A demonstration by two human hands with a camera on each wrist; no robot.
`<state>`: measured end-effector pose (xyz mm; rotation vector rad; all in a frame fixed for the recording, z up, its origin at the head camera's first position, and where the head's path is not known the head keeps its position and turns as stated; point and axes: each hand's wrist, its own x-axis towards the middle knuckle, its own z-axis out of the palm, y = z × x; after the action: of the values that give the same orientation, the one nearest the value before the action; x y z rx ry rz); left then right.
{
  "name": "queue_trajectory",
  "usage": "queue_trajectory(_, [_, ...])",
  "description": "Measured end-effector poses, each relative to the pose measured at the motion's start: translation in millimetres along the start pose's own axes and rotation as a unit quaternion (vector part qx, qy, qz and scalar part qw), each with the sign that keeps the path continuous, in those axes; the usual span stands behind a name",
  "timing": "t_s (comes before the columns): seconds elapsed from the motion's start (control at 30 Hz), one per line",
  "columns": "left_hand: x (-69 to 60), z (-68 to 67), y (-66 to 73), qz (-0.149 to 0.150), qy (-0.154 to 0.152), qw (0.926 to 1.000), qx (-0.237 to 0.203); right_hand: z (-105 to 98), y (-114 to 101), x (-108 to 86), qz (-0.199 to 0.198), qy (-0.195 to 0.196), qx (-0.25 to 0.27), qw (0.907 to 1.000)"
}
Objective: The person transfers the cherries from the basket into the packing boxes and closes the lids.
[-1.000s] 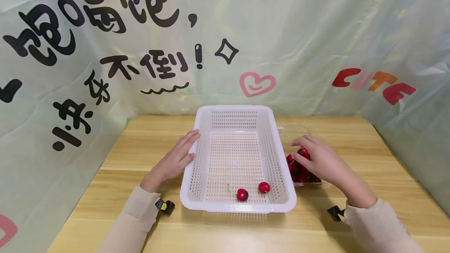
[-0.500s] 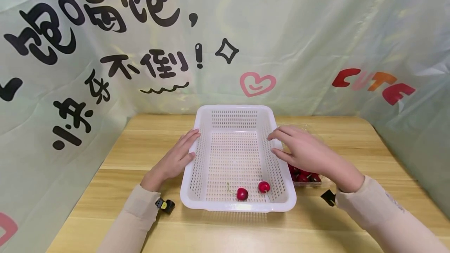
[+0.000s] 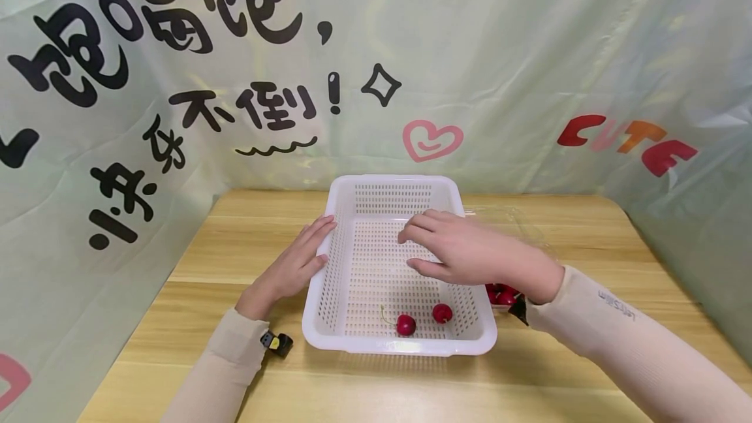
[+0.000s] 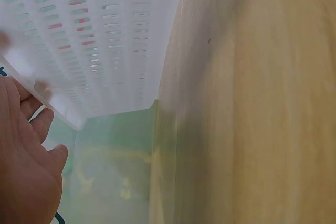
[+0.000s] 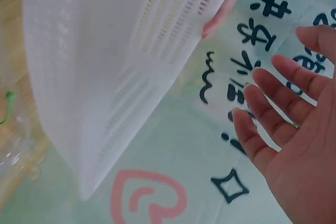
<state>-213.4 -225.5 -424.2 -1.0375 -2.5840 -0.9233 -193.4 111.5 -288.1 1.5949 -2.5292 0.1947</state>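
Observation:
A white perforated plastic basket [image 3: 376, 343] stands on the wooden table. Two red cherries lie in its near end, a stemmed cherry [image 3: 406, 325] and another cherry [image 3: 442, 313] to its right. My left hand [image 3: 296, 260] rests on the basket's left rim, fingertips and thumb touching it. Above the basket's middle hovers my right hand [image 3: 458, 247], fingers loosely bent and apart. Nothing shows in its grasp in the right wrist view, where the palm [image 5: 310, 156] faces the camera. Further cherries [image 3: 502, 294] sit right of the basket in a clear plastic box, mostly hidden by my right arm.
The clear lid [image 3: 499, 215] of the box spreads behind it on the table [image 3: 247, 234]. A printed cloth backdrop [image 3: 499, 51] closes off the back and both sides. A black and yellow device [image 3: 276, 343] sits at my left wrist.
My right hand has moved left from over the cherry box, across the basket's right rim, to above its middle. The left hand, the basket and its two cherries stay put.

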Motion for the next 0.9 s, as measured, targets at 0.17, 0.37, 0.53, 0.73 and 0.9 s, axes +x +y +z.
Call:
queue_trajectory(0.17, [-0.3, -0.5, -0.6, 0.001, 0.001, 1.0, 0.0, 4.7, -7.2, 19.2, -0.023, -0.044, 0.014, 0.9987])
queue_trajectory(0.37, [0.1, -0.9, -0.1, 0.002, 0.003, 1.0, -0.003, 13.7, -14.6, 37.0, -0.017, -0.109, 0.036, 0.9932])
queue_trajectory(0.53, [-0.2, -1.2, -1.0, -0.001, 0.0, 1.0, 0.003, 26.0, -20.6, 48.4, -0.006, -0.195, 0.039, 0.98])
queue_trajectory(0.73, [-0.3, -1.3, -1.3, -0.003, 0.002, 1.0, 0.001, 39.2, -27.8, 61.2, 0.015, -0.279, 0.028, 0.9597])
queue_trajectory(0.9, [0.1, -0.6, -0.2, -0.003, 0.0, 1.0, -0.002, 50.2, -34.0, 67.4, 0.029, -0.323, 0.007, 0.9461])
